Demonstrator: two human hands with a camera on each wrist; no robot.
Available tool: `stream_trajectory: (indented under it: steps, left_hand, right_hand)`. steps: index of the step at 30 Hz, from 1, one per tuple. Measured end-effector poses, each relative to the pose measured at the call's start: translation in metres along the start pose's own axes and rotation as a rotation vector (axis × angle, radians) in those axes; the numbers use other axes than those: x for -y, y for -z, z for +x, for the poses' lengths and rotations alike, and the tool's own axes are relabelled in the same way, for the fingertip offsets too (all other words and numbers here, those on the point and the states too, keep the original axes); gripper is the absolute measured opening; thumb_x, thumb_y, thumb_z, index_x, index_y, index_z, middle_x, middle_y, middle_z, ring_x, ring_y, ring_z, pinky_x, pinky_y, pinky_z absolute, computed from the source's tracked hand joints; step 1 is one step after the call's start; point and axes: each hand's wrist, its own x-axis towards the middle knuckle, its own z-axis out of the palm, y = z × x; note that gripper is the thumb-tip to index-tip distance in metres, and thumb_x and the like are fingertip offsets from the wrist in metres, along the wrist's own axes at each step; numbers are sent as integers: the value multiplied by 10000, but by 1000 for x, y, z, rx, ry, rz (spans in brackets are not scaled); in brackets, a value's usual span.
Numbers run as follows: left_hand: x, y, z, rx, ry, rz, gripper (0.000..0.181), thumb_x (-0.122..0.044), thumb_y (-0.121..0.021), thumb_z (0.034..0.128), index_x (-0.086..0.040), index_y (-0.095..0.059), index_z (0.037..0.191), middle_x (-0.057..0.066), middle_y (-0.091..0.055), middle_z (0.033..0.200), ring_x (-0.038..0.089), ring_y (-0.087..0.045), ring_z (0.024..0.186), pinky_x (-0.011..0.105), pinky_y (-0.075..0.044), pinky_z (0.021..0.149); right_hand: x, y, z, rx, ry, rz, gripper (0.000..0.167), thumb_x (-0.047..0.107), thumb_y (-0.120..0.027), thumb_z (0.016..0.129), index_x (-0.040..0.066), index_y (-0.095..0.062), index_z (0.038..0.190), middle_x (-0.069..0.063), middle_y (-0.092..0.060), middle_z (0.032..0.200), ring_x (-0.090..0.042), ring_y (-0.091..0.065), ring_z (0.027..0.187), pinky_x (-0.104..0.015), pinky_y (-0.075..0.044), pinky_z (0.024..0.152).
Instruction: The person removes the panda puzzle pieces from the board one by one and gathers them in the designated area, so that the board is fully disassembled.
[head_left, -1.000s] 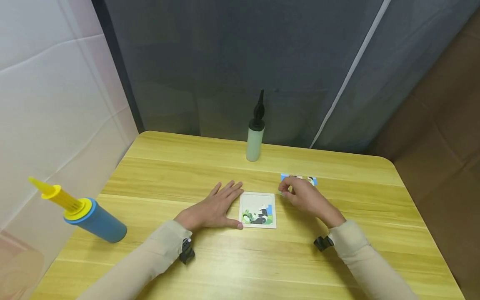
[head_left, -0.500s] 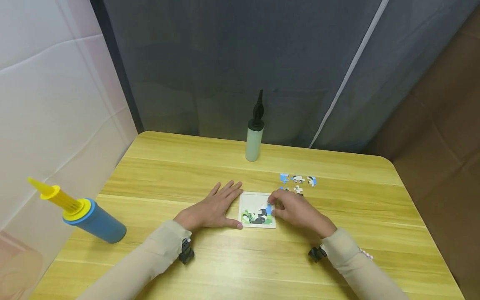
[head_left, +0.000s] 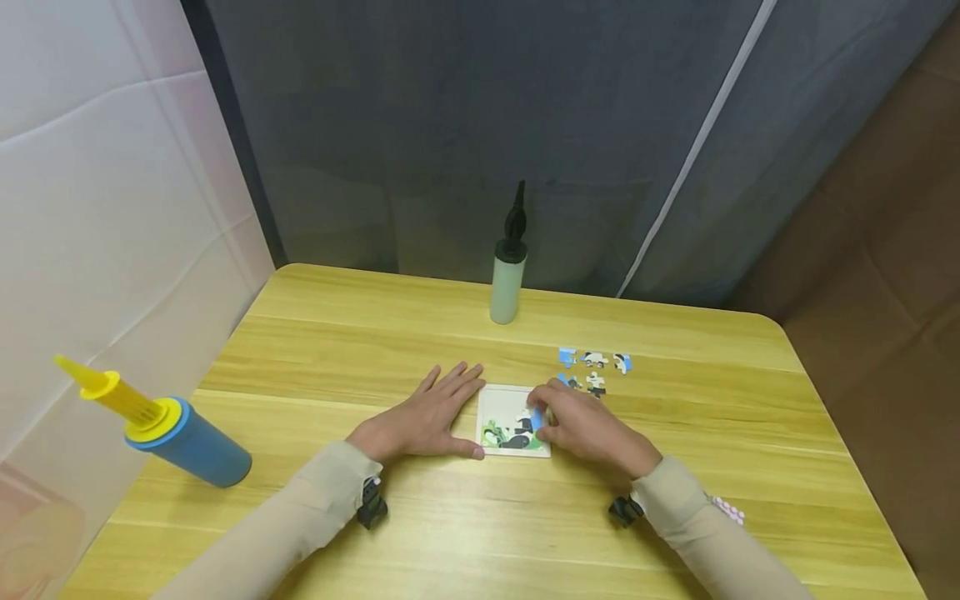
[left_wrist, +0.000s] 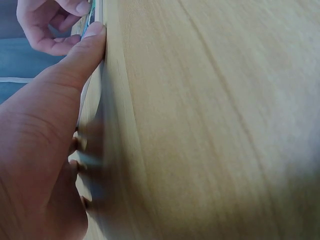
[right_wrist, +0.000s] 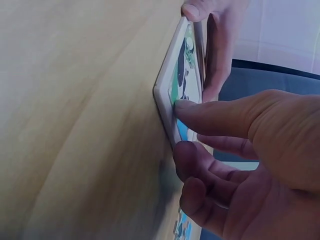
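A small white-framed puzzle tray (head_left: 516, 454) lies flat on the table, its lower part filled with panda and green picture pieces. My left hand (head_left: 423, 419) rests on the table left of it, fingers spread. Its thumb touches the lower left corner and its fingertips are by the upper left one. My right hand (head_left: 585, 423) is over the tray's right side, thumb and fingers curled around a blue puzzle piece (right_wrist: 183, 131). Fingers partly hide that piece. Beyond this hand lie several loose puzzle pieces (head_left: 595, 360), blue, black and white.
A pale green hand pump (head_left: 506, 292) with a black nozzle stands behind the tray. At the far left stands a blue and yellow pump (head_left: 198, 446), tilted in view. A pink beaded item (head_left: 727, 509) shows beside the right sleeve. Dark curtain hangs past the table's back edge.
My right hand has moved left and nearer, from the loose pieces to the tray's right side, uncovering those pieces. My left hand has stayed in place.
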Motion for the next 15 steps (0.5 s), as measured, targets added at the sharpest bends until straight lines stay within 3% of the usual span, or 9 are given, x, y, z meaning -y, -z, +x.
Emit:
stream_trajectory:
  steps: [9,15]
  left_hand:
    - [2,-1,1,-5,-6,13,1130,-721,-721,893,-56,-268,1686,117,-158,1811,373,-112,1691,648,-52,1366]
    - [1,0,0,4,-1,7,1133,-719,-723,893,-57,-262,1688,112,-148,1814,369,-101,1693,645,-45,1367]
  right_hand:
    - [0,1,4,22,-21,24,333,134,-814,933,106,-724,1252,-22,-594,1116,-91,-554,835,-274,-503,728]
    - [-1,-2,3,2,13,34,276,131,-796,959,143,-678,1209,16,-661,1116,-87,-562,855,-274,-508,764]
